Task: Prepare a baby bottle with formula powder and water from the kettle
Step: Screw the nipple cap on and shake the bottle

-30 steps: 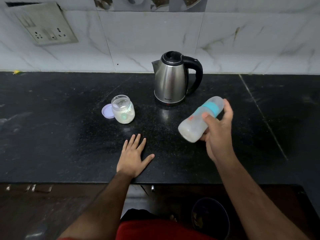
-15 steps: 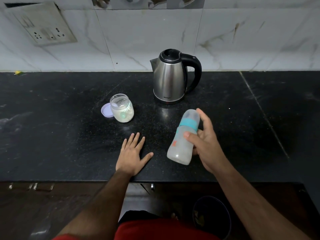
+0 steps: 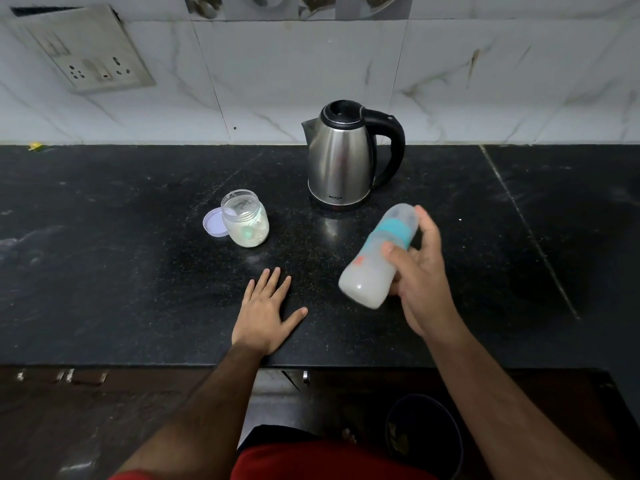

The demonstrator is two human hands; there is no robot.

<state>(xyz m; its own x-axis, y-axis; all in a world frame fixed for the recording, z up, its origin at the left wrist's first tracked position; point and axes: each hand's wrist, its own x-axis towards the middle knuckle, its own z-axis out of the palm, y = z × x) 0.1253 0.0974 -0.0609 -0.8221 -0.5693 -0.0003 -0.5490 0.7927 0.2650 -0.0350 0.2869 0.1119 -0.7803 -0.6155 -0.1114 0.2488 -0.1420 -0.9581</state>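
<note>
My right hand grips a capped baby bottle with a teal ring and milky liquid inside. The bottle is tilted, cap end up and to the right, above the black counter. My left hand lies flat on the counter near its front edge, fingers spread, holding nothing. A steel kettle with a black handle stands behind the bottle. To the left sits an open glass jar of white powder with a small scoop inside, and its lilac lid lies beside it.
A tiled wall rises behind the counter, with a socket plate at upper left. A seam crosses the counter on the right. Below the front edge are dark cabinet doors and a dark bucket on the floor.
The bottle swings in my right hand: steeply tilted and high a second ago, lower and more upright half a second ago, now tilted up to the right again. My left hand stays put.
</note>
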